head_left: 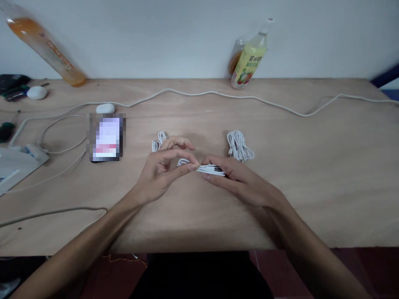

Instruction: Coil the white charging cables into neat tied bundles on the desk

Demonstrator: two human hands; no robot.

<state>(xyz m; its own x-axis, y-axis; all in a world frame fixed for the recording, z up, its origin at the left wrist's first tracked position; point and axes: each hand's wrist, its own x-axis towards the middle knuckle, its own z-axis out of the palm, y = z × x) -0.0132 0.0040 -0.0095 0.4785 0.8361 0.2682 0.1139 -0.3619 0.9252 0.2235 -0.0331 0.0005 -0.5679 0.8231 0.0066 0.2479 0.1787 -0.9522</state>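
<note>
A coiled white cable is held just above the table, between my two hands. My left hand pinches the middle of the coil with thumb and index finger, its other fingers curled loosely above. Whether a small tie is in that pinch I cannot make out. My right hand grips the coil's right end between thumb and fingers, and a dark plug part shows there. Behind my right hand lies a pile of coiled white cables. Another white cable bundle lies behind my left hand, partly hidden by it.
At left on the wooden table are a phone, a white case and a white power strip with cords. A long white cord crosses the back. An orange bottle and a yellow bottle stand by the wall.
</note>
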